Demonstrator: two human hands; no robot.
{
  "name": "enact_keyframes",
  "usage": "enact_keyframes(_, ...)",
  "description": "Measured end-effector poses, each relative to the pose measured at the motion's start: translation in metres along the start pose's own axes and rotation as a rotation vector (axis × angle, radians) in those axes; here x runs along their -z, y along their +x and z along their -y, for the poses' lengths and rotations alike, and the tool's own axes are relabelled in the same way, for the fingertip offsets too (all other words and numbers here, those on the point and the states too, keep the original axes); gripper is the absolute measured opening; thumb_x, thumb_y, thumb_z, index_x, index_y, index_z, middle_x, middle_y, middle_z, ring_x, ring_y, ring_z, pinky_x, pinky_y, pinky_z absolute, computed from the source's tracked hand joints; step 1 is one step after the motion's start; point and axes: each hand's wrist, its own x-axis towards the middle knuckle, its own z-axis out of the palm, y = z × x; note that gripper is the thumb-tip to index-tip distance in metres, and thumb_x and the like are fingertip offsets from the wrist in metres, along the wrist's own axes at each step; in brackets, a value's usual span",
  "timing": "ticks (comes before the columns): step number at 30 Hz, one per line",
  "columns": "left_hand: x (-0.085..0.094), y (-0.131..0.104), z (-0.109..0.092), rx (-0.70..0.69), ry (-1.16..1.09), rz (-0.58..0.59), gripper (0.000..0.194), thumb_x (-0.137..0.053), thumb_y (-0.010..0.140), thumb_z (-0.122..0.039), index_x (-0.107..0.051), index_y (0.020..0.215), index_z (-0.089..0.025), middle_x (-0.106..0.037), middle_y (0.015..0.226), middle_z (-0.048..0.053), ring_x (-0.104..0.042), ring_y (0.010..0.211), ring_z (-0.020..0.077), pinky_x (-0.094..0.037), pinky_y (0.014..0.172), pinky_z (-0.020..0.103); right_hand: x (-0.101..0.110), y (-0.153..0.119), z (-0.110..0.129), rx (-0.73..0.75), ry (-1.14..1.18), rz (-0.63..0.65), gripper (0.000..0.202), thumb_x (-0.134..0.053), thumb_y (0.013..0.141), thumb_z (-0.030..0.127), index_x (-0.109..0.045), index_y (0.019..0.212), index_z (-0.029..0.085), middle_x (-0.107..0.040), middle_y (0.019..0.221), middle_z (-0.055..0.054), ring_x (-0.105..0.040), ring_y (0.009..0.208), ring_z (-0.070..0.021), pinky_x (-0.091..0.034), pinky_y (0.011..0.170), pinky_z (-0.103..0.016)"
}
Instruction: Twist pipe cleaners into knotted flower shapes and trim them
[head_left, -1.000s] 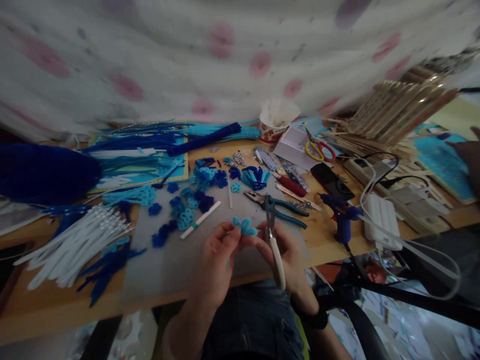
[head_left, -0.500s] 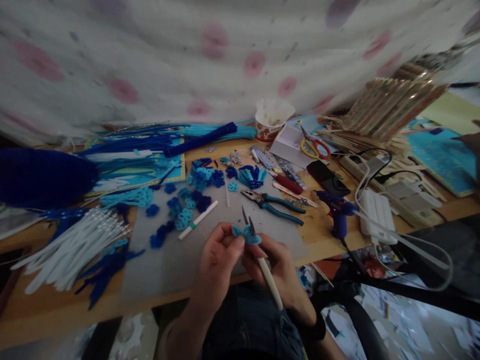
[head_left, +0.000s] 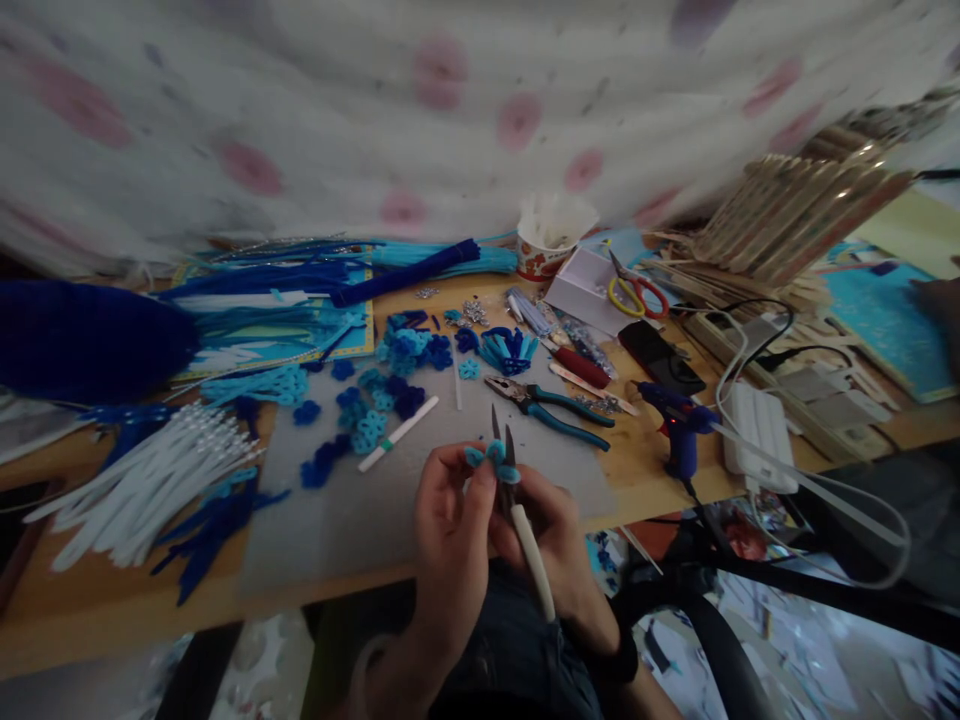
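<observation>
My left hand (head_left: 454, 520) pinches a small light-blue fuzzy pipe-cleaner piece (head_left: 495, 455) with rounded loops, over the front of the grey mat (head_left: 337, 530). In my right hand (head_left: 551, 525) is a pair of needle-nose pliers (head_left: 534, 560) with a cream handle; their pointed metal jaws stand apart, tips up, right at the blue piece. My right fingers are close against that piece too, partly hidden behind it. Beyond my hands lie blue-handled pliers (head_left: 559, 408), a white pen (head_left: 397, 435) and several blue fuzzy flowers (head_left: 367, 430).
White pipe-cleaner loops (head_left: 142, 490) and dark-blue bundles lie at left. A purple glue gun (head_left: 679, 430) with a cord, a white charger block (head_left: 757, 440) and a power strip (head_left: 727, 345) are at right. Scissors (head_left: 637, 295), a paper cup (head_left: 551, 245) and wooden sticks (head_left: 795, 220) stand at the back.
The pliers have turned more upright and their handle has shifted left. In my left fingers the blue piece has turned slightly, with a loop now raised between the jaws. The view has shifted a little.
</observation>
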Motion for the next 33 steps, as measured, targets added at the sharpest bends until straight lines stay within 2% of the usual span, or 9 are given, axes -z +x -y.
enact_keyframes(9,-0.001,0.004,0.005,-0.054,0.011,-0.01,0.006,-0.069,0.091,-0.03,-0.066,0.087,-0.027,-0.069,0.084,-0.001,-0.066,0.08,0.0149,-0.054,0.071,0.022,-0.005,0.005,0.002,-0.006,-0.032,-0.06,0.01,-0.075,0.079,0.025,-0.073,0.085,0.017,-0.057,0.058,0.005,-0.047,0.05,-0.0092,-0.044,0.05,-0.019)
enact_keyframes(18,-0.001,0.007,0.004,-0.049,0.034,-0.062,0.009,-0.073,0.086,-0.029,-0.066,0.086,-0.023,-0.07,0.083,0.001,-0.069,0.084,0.0172,-0.055,0.077,0.025,0.0,0.002,-0.005,-0.052,-0.08,-0.076,0.01,-0.077,0.078,0.025,-0.073,0.079,0.016,-0.061,0.055,0.003,-0.047,0.047,-0.0091,-0.041,0.046,-0.019)
enact_keyframes(23,0.002,0.008,0.004,-0.056,0.042,-0.048,0.011,-0.073,0.085,-0.029,-0.066,0.086,-0.021,-0.072,0.083,0.001,-0.069,0.084,0.0163,-0.054,0.077,0.025,0.004,0.001,-0.004,-0.044,-0.115,-0.036,0.014,-0.076,0.08,0.029,-0.074,0.089,0.018,-0.066,0.062,0.001,-0.055,0.052,-0.0125,-0.048,0.052,-0.023)
enact_keyframes(30,0.006,0.009,0.002,-0.115,0.082,-0.051,0.003,-0.071,0.086,-0.022,-0.068,0.086,-0.022,-0.073,0.084,-0.001,-0.069,0.087,0.0145,-0.054,0.082,0.024,0.009,-0.002,-0.01,0.067,-0.296,-0.059,0.016,-0.075,0.08,0.023,-0.075,0.095,0.017,-0.067,0.066,0.0,-0.057,0.055,-0.0131,-0.048,0.054,-0.023)
enact_keyframes(33,0.009,0.01,-0.001,-0.1,0.102,-0.027,0.003,-0.071,0.085,-0.021,-0.069,0.086,-0.022,-0.074,0.086,-0.001,-0.069,0.089,0.0156,-0.054,0.084,0.025,0.012,-0.003,-0.011,0.052,-0.32,-0.035,0.016,-0.073,0.081,0.023,-0.075,0.096,0.017,-0.068,0.066,0.0,-0.056,0.055,-0.0131,-0.048,0.054,-0.023)
